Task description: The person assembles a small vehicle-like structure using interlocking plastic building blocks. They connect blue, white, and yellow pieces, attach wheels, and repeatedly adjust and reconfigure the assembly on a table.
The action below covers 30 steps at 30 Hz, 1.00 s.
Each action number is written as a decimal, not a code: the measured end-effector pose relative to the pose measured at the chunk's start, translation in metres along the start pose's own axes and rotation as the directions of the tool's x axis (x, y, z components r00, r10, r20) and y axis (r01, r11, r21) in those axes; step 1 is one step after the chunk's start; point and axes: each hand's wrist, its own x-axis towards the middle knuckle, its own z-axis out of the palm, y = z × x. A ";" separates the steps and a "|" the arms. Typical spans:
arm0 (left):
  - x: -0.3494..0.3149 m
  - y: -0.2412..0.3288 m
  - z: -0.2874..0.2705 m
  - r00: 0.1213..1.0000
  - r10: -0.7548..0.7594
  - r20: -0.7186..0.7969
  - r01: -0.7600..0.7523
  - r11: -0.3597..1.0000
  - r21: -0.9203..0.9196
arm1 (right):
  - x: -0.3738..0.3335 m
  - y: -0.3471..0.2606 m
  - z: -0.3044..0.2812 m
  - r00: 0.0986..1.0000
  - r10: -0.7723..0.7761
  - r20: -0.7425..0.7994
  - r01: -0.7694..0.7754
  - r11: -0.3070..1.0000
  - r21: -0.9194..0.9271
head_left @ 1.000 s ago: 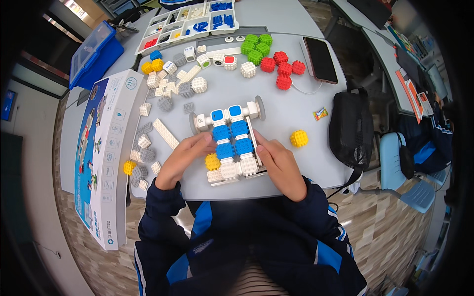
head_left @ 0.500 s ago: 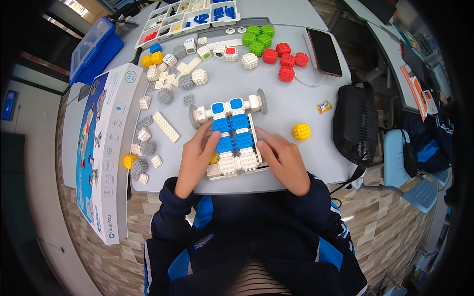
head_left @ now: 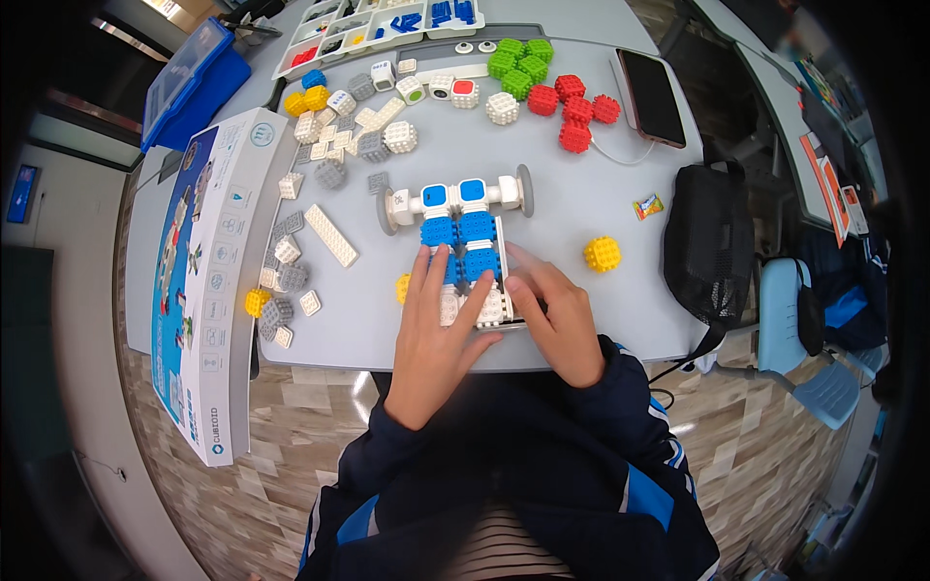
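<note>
On the table in front of me lies a toy block vehicle (head_left: 479,225) of blue and white cubes, with a grey wheel at each far corner and a long white beam along its right side. My left hand (head_left: 438,324) rests palm down over its near left part, fingers spread and stretched across the blue and white cubes, hiding several of them. My right hand (head_left: 557,315) holds the vehicle's right side, thumb and fingers against the white beam. A yellow block (head_left: 403,288) peeks out left of my left hand. Another yellow block (head_left: 602,254) stands apart on the right.
Grey and white blocks (head_left: 330,174) and a long white plate (head_left: 330,235) lie left, beside a large box (head_left: 237,290). Farther off are green blocks (head_left: 516,84), red blocks (head_left: 575,137), a sorting tray (head_left: 378,41) and a phone (head_left: 651,102). A black mesh pouch (head_left: 705,247) lies right.
My left hand has moved from the vehicle's left side to over its near cubes, fingers now spread. The right hand stays at the right side. The whole view has shifted slightly.
</note>
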 end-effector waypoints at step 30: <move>0.001 -0.008 0.007 0.995 0.072 -0.076 -0.067 0.995 0.067 | -0.004 -0.003 0.029 0.921 -0.333 -0.202 0.210 0.861 -0.463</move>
